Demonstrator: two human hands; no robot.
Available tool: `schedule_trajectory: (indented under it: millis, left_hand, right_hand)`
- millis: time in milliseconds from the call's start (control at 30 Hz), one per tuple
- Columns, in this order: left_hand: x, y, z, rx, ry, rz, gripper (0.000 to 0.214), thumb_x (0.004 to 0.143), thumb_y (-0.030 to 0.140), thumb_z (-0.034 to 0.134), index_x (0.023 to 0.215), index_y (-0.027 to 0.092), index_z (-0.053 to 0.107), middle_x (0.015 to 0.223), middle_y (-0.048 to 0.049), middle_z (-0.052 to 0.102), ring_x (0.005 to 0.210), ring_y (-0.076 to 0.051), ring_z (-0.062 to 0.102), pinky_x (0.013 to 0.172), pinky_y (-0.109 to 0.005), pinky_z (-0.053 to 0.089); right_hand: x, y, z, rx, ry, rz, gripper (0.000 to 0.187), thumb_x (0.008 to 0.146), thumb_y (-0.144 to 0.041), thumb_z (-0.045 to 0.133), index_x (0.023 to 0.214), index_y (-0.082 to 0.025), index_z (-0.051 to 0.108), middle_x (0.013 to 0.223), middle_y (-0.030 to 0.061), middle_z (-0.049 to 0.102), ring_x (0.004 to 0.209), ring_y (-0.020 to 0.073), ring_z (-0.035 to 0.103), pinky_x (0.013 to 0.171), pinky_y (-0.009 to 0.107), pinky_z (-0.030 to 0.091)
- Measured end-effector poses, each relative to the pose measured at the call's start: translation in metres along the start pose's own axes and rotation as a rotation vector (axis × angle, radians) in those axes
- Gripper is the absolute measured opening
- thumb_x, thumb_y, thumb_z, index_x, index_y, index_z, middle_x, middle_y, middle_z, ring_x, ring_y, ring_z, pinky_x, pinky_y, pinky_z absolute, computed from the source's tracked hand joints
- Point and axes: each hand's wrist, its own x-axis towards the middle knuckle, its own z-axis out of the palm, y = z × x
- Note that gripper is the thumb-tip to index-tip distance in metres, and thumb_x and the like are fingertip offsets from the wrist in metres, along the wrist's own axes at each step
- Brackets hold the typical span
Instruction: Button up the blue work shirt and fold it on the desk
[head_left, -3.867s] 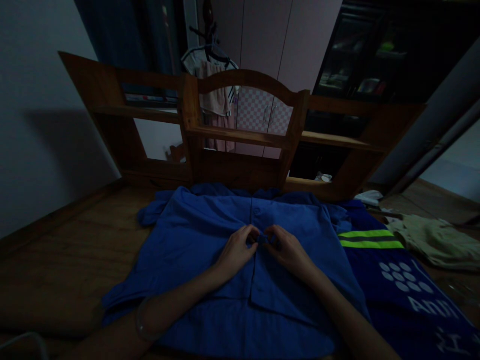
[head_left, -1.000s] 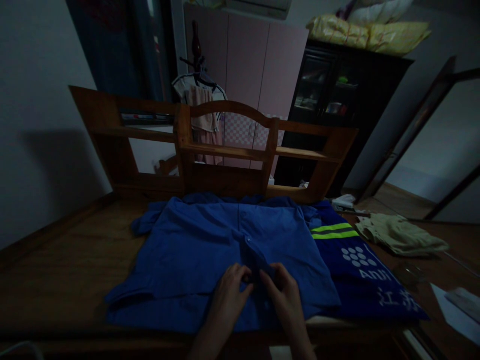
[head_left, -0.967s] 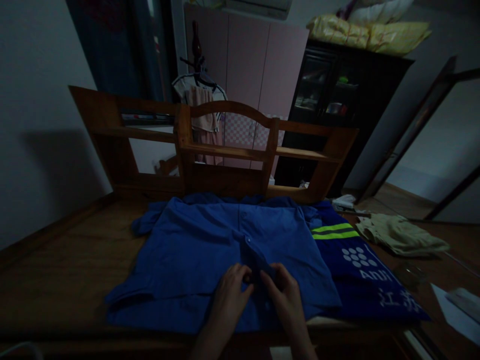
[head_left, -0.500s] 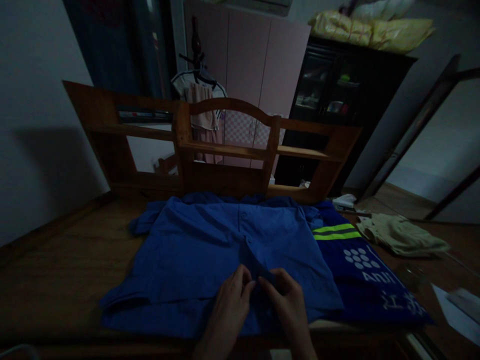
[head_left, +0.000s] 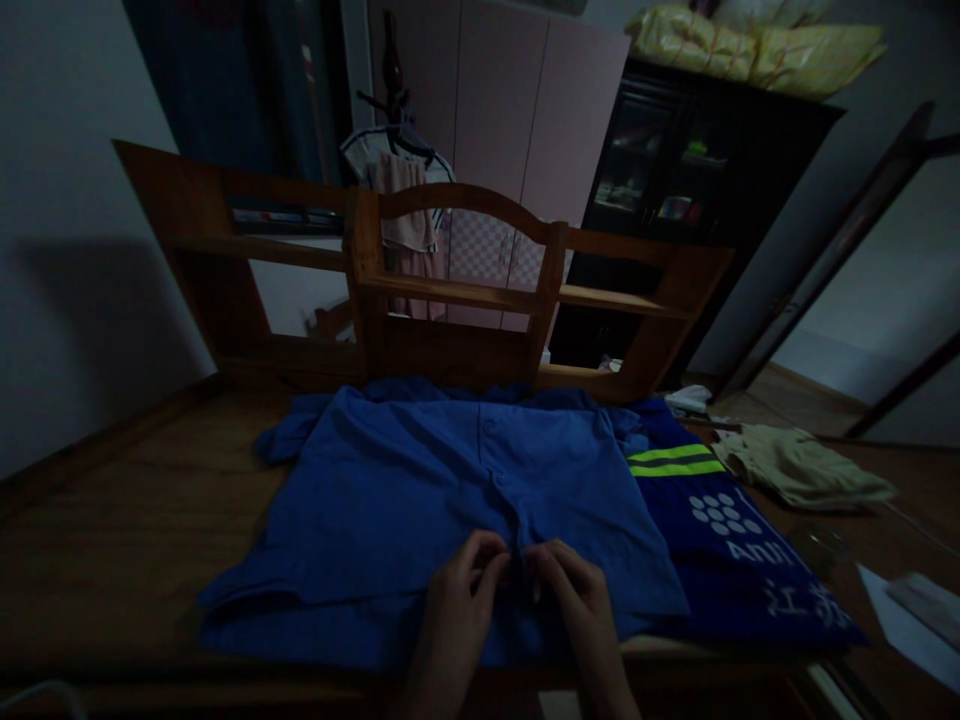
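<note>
A blue button-front shirt lies flat, front up, on a wooden surface. My left hand and my right hand meet at the lower part of the shirt's front placket, fingers pinched on the cloth edges there. Two small buttons show along the placket above my hands. The room is dim, and what sits between my fingertips is too dark to make out.
A darker blue garment with a yellow-green reflective stripe and white lettering lies to the right of the shirt. A crumpled beige cloth lies farther right. A wooden headboard with shelves stands behind. Papers lie at the right edge.
My hands have moved down the placket toward the shirt's hem since the earliest frame. In the last second they drew closer together and pinched tighter; the view shifted slightly.
</note>
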Motion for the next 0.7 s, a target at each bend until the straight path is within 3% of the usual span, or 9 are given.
schedule_trajectory:
  millis: [200,433,700]
  left_hand:
    - [0.0,-0.004,0.006,0.121,0.027,0.032,0.017,0.091,0.028,0.041,0.087,0.022,0.056,0.089,-0.0027,0.064,0.081,-0.016,0.062,0.075,-0.025,0.05]
    - [-0.006,-0.005,0.015,0.214,0.09,0.036,0.018,0.091,0.022,0.037,0.091,0.022,0.055,0.093,-0.0043,0.064,0.086,-0.017,0.062,0.079,-0.03,0.047]
    - [-0.006,-0.015,0.015,0.112,0.057,-0.041,0.02,0.086,0.015,0.04,0.096,0.023,0.056,0.1,-0.0045,0.065,0.091,-0.017,0.063,0.081,-0.028,0.049]
  right_hand:
    - [0.0,0.005,0.003,-0.023,0.002,0.072,0.027,0.086,-0.041,0.055,0.085,-0.016,0.067,0.068,0.0013,0.06,0.064,0.0147,0.056,0.06,0.022,0.042]
    - [0.002,0.001,0.004,-0.03,0.001,0.081,0.021,0.083,-0.036,0.061,0.079,-0.017,0.066,0.073,0.0029,0.064,0.071,0.0168,0.06,0.064,0.024,0.045]
    - [0.002,0.003,0.006,0.004,-0.013,0.083,0.019,0.083,-0.035,0.062,0.08,-0.016,0.063,0.077,0.0034,0.066,0.074,0.0178,0.062,0.068,0.025,0.047]
